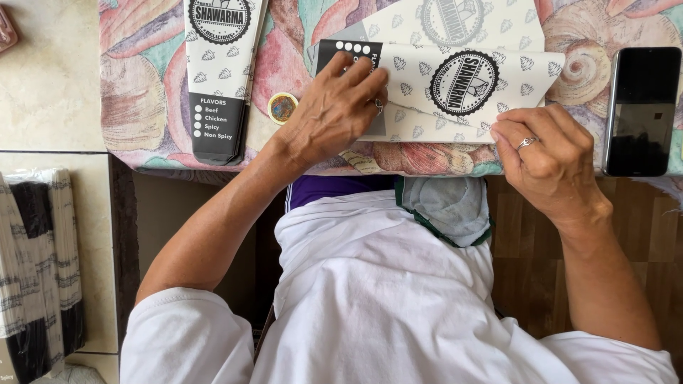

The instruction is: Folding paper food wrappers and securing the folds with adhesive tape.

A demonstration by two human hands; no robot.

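Note:
A white printed paper wrapper sheet (455,85) with a black band and round stamp lies partly folded on a table covered with a shell-patterned cloth (142,99). My left hand (334,110) presses flat on the sheet's left end, fingers spread over the black band. My right hand (544,153) pinches the sheet's lower right edge at the table's near rim, fingers curled. Each hand wears a ring.
A finished folded wrapper (220,71) lies to the left on the cloth, with a small round sticker (282,107) beside it. A black phone (642,110) rests at the right. A stack of wrappers (35,270) sits on the tiled floor at the left.

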